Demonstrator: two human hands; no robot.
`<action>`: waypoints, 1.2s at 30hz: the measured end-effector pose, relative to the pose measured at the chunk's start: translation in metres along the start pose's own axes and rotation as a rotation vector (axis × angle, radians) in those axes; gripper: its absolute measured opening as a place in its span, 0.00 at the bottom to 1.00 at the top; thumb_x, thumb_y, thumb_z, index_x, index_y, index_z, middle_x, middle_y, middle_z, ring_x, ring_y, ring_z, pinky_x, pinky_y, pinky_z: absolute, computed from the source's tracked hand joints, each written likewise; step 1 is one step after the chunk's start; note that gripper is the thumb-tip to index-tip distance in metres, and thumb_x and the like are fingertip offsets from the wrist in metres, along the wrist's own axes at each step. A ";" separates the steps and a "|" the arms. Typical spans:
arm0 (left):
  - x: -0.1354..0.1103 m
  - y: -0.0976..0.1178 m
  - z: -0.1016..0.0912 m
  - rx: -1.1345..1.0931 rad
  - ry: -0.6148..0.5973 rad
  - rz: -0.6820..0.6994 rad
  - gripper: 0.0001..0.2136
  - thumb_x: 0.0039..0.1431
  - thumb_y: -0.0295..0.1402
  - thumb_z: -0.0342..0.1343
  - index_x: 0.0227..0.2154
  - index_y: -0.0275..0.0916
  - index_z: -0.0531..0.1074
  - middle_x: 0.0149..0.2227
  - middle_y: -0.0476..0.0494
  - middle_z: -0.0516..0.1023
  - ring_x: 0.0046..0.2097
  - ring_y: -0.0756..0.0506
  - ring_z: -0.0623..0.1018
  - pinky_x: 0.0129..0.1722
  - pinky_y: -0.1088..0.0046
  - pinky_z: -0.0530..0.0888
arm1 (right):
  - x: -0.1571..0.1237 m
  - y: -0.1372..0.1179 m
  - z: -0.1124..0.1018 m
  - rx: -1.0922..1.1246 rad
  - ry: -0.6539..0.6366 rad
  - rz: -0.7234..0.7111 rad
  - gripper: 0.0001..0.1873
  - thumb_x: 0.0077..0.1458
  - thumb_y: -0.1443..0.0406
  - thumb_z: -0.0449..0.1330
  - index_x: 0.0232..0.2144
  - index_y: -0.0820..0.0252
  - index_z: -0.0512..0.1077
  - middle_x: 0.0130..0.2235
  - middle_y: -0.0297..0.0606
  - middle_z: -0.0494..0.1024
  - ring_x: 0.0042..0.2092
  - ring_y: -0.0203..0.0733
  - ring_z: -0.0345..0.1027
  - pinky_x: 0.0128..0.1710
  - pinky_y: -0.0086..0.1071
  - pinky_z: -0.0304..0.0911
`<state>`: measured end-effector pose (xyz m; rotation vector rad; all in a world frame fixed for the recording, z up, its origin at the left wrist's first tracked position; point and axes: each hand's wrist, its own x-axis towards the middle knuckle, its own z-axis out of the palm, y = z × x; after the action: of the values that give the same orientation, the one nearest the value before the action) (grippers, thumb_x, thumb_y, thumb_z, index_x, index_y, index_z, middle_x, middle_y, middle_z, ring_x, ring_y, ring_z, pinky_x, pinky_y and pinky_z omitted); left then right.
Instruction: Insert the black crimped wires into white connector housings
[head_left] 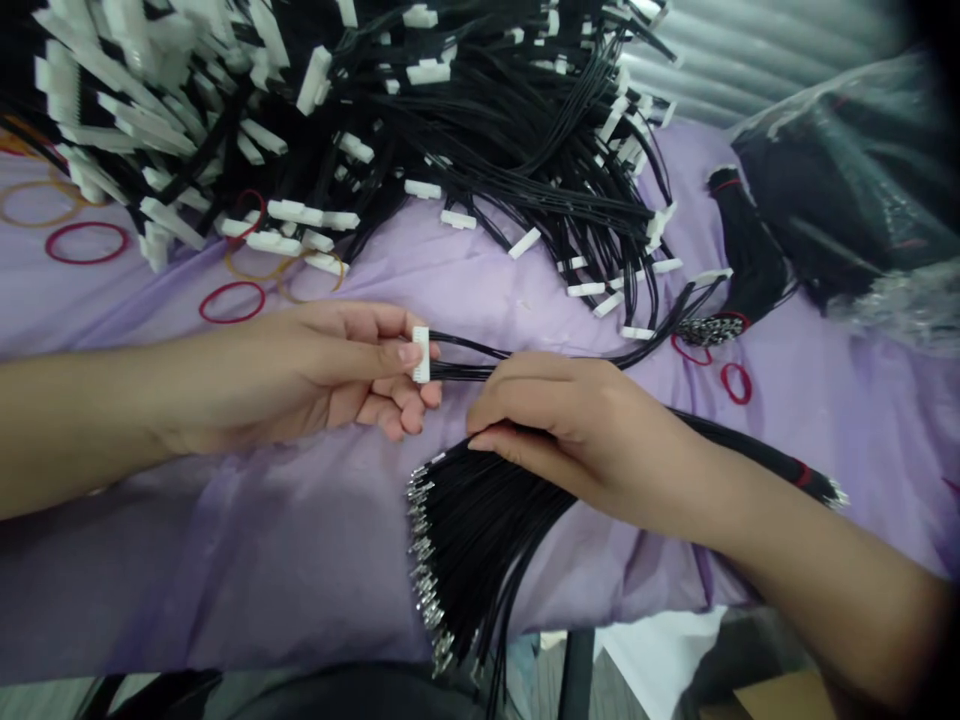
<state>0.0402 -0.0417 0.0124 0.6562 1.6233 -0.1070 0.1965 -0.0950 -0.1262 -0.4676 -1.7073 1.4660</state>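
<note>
My left hand [315, 372] pinches a small white multi-pin connector [421, 354] between thumb and fingers, with black wires running out of it to the right. My right hand [570, 430] closes around a thick bundle of black wires [480, 540], whose crimped metal terminals fan out at the lower left. A red rubber band [803, 473] circles this bundle beyond my right wrist. The wires from the connector pass just above my right hand. The part of the bundle inside my right hand is hidden by my fingers.
A large heap of black wires with white connectors [480, 130] covers the back of the purple cloth [225, 570]. Loose red and orange rubber bands [86, 243] lie on the cloth. A banded wire bundle [750, 250] and a plastic bag of black wires [840, 190] are at the right.
</note>
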 end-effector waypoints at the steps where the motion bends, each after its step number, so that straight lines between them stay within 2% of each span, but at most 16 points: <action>1: 0.000 -0.001 0.002 -0.003 0.022 0.035 0.07 0.63 0.32 0.49 0.35 0.33 0.69 0.30 0.45 0.76 0.35 0.49 0.76 0.37 0.76 0.72 | 0.000 0.001 0.000 0.021 0.005 -0.007 0.07 0.61 0.69 0.55 0.34 0.65 0.73 0.33 0.37 0.75 0.37 0.34 0.67 0.38 0.28 0.63; 5: 0.000 -0.007 0.003 0.010 0.065 0.119 0.10 0.65 0.35 0.47 0.36 0.33 0.69 0.30 0.45 0.76 0.38 0.48 0.76 0.39 0.74 0.71 | 0.000 0.003 -0.002 0.131 0.076 0.000 0.06 0.58 0.69 0.59 0.35 0.65 0.76 0.34 0.37 0.78 0.36 0.31 0.70 0.37 0.25 0.64; 8: 0.002 -0.007 0.000 0.033 0.057 0.145 0.09 0.64 0.33 0.47 0.36 0.33 0.69 0.30 0.46 0.76 0.37 0.48 0.76 0.38 0.76 0.71 | 0.000 0.004 -0.005 0.193 0.091 0.069 0.06 0.58 0.69 0.59 0.35 0.64 0.77 0.33 0.35 0.77 0.35 0.29 0.70 0.36 0.23 0.64; 10: 0.003 -0.007 -0.004 0.057 -0.005 0.116 0.06 0.62 0.30 0.49 0.35 0.33 0.68 0.29 0.46 0.75 0.34 0.49 0.77 0.35 0.77 0.72 | 0.000 0.003 -0.006 0.235 0.135 0.158 0.05 0.56 0.70 0.60 0.33 0.63 0.78 0.31 0.32 0.76 0.33 0.27 0.69 0.32 0.21 0.63; 13: 0.006 -0.005 -0.010 0.103 -0.168 0.009 0.02 0.59 0.26 0.50 0.33 0.33 0.67 0.28 0.48 0.75 0.29 0.51 0.76 0.30 0.79 0.72 | 0.001 -0.001 -0.004 0.302 0.254 0.305 0.04 0.54 0.68 0.62 0.32 0.62 0.77 0.27 0.29 0.76 0.28 0.26 0.67 0.26 0.19 0.60; 16: 0.008 -0.003 -0.013 0.158 -0.218 -0.023 0.02 0.59 0.26 0.50 0.33 0.34 0.67 0.29 0.49 0.75 0.28 0.52 0.76 0.29 0.80 0.72 | 0.001 -0.004 0.000 0.301 0.293 0.383 0.03 0.52 0.69 0.63 0.28 0.63 0.76 0.24 0.28 0.74 0.25 0.25 0.65 0.23 0.19 0.57; 25: 0.007 0.000 -0.007 0.242 -0.218 -0.017 0.01 0.58 0.26 0.51 0.32 0.34 0.66 0.27 0.50 0.75 0.28 0.51 0.76 0.29 0.79 0.73 | 0.005 -0.007 0.009 0.294 0.321 0.461 0.05 0.49 0.73 0.60 0.23 0.62 0.72 0.21 0.26 0.70 0.23 0.25 0.60 0.21 0.20 0.54; 36: 0.007 -0.003 -0.015 0.274 -0.249 0.007 0.03 0.60 0.28 0.50 0.35 0.35 0.68 0.30 0.50 0.76 0.29 0.52 0.77 0.28 0.81 0.73 | 0.006 -0.007 0.014 0.242 0.381 0.465 0.05 0.50 0.72 0.61 0.24 0.60 0.71 0.23 0.27 0.71 0.25 0.27 0.61 0.23 0.22 0.55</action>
<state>0.0255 -0.0352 0.0080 0.8234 1.3772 -0.3964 0.1836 -0.1017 -0.1173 -0.9879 -1.1469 1.7449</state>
